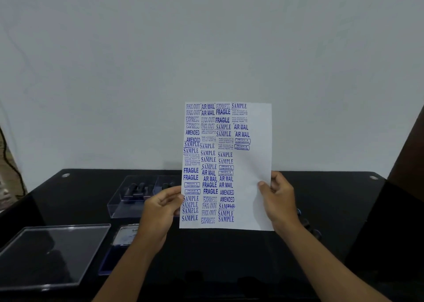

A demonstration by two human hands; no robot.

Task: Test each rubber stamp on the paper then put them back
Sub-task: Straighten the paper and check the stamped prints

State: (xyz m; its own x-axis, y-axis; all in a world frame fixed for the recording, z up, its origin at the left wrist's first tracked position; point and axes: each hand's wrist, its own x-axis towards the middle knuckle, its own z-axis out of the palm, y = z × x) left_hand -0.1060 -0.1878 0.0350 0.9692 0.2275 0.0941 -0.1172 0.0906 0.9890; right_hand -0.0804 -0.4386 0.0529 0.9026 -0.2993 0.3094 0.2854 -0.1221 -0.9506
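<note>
Two bare forearms rise from the bottom edge of the frame toward its middle, each ending in a hand that holds a sheet of paper (252, 159) upright above a black table (229, 255). At the sheet's lower left edge, the left hand (160, 207) pinches the paper, with its thumb on the printed face and its fingers curled behind. On the lower right edge, the right hand (278, 200) grips the sheet in the same way, with its thumb pressed on the blank margin and its fingers wrapped round the back.

Blue stamp impressions cover the paper in four columns, reading FAX OUT, AIR MAIL, EXPRESS, FRAGILE, AMENDED, SAMPLE, PRIVATE & CONFIDENTIAL and an overdue-account notice. The rightmost column fills only the top part, and the sheet below it is white.

Left of centre, behind the left hand, a clear plastic case (128, 198) sits on the table with several dark-handled rubber stamps (137, 190) standing inside it, partly hidden by the hand and the paper. In the lower left of the frame a clear flat lid (52, 253) lies on the table. Just to its right, an ink pad (114, 255) with a blue edge lies open, its labelled cover (127, 234) partly hidden by the left forearm. Small dark objects (307, 226) lie beside the right wrist, too dim to identify. A pale wall (206, 49) fills the upper half of the frame.
</note>
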